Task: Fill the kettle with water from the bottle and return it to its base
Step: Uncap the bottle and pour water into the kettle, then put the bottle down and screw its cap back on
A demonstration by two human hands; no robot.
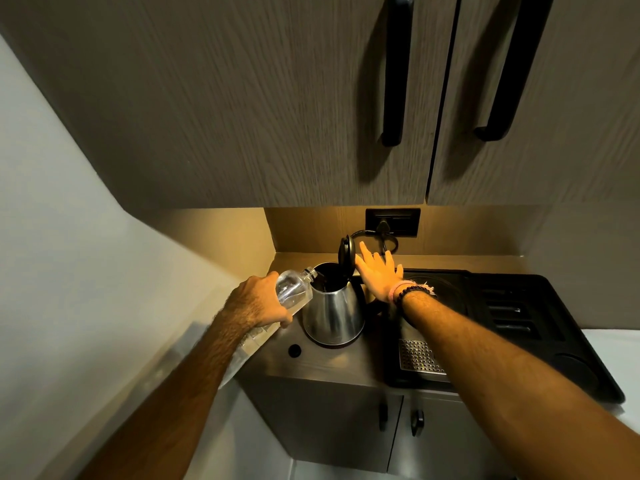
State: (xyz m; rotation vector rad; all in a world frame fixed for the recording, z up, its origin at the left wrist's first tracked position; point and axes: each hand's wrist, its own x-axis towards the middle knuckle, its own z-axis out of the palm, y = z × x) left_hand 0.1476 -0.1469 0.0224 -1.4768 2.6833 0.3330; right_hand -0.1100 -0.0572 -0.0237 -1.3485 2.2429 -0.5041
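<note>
While the steel kettle point(333, 311) stands upright on the brown bench point(311, 362), its black lid point(347, 252) is tipped up and back, leaving the mouth open. Whether a base sits under it cannot be told; only a dark rim shows at the foot. Clear plastic bottle point(292, 289) lies tilted, its uncapped neck resting at the kettle's left rim and pointing into the opening. Left hand point(258, 301) holds the bottle around its middle, fingers wrapped under it and thumb toward the bench. Right hand point(379, 275) is just beside the raised lid on its right, palm down, fingers spread wide and holding nothing; contact with the lid cannot be judged. Beaded bracelets point(412, 291) circle the right wrist. Right of the kettle sits a black tray point(540, 327) with a perforated metal grille point(417, 355) at its near edge. Behind, a dark wall socket point(393, 221) carries a plug, with a black cord point(384, 239) looping down behind the lid. Wood-grain cupboards point(277, 116) with long black handles hang overhead.
</note>
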